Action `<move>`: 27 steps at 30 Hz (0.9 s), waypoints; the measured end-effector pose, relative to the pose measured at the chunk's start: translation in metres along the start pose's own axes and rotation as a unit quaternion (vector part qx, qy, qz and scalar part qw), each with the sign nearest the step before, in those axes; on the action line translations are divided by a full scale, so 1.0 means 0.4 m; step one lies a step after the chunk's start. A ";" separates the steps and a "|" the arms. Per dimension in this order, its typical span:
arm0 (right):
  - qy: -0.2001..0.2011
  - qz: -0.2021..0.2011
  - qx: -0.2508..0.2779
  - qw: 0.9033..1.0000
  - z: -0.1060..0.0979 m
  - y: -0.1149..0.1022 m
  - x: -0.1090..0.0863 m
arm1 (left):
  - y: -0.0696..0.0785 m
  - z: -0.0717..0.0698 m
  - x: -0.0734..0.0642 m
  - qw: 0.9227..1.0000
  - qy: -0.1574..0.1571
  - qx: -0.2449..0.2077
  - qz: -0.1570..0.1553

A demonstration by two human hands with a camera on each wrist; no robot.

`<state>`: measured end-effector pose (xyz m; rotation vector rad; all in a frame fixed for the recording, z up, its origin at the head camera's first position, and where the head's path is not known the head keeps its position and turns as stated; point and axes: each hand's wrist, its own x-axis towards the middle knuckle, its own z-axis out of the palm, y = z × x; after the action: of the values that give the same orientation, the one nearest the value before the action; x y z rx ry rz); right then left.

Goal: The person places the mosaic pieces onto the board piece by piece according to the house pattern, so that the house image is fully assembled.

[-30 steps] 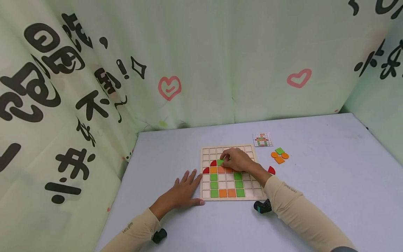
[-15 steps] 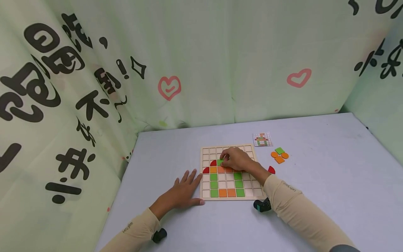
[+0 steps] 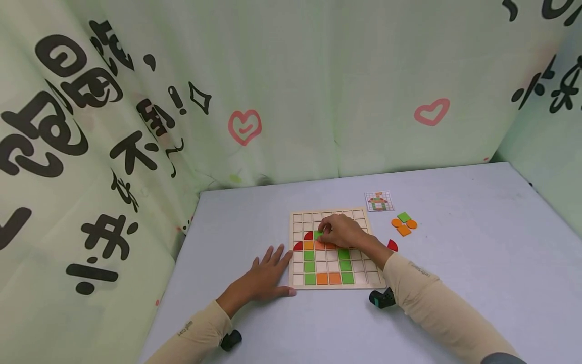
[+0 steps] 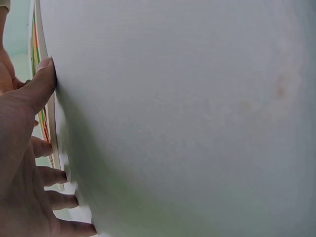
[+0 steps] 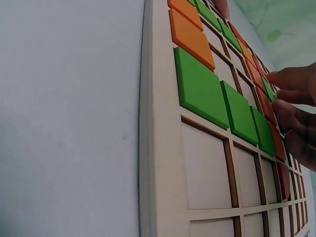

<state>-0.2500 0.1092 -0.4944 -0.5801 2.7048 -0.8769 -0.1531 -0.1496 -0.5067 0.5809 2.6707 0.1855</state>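
Observation:
A wooden grid board (image 3: 373,278) lies on the table, partly filled with green and orange square tiles and red rounded tiles. My right hand (image 3: 344,231) reaches over its upper part. Thumb and fingertips pinch a green square tile (image 3: 317,234), which sits in a cell beside a red quarter-round tile (image 3: 308,235). In the right wrist view, fingertips close around the green tile's edge. My left hand (image 3: 263,280) rests on the table with fingers spread, thumb at the board's lower left corner and fingers along its left edge. The right hand covers several cells.
A small pattern card (image 3: 379,201) lies behind the board's right corner. Right of the board are a loose green tile (image 3: 404,217), two orange discs (image 3: 396,223), an orange square (image 3: 403,230) and a red piece (image 3: 392,245). A printed curtain (image 3: 336,101) hangs behind the table.
Hardly anything differs. The right forearm has shifted very slightly rightward, while the right fingers stay at the green tile and the left hand keeps its place.

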 end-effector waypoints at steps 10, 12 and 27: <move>0.020 0.000 0.017 1.000 -0.034 0.028 -0.038 | 0.002 0.004 0.002 1.000 0.006 0.006 -0.002; 0.017 -0.002 0.021 1.000 -0.044 0.049 -0.048 | 0.002 0.005 0.002 1.000 0.006 0.005 -0.003; 0.031 0.022 0.036 0.999 -0.171 0.202 -0.150 | -0.002 0.007 0.000 1.000 0.010 0.005 0.003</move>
<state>-0.2436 0.2301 -0.4829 -0.4842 2.7166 -0.9909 -0.1523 -0.1504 -0.5093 0.5923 2.6913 0.1816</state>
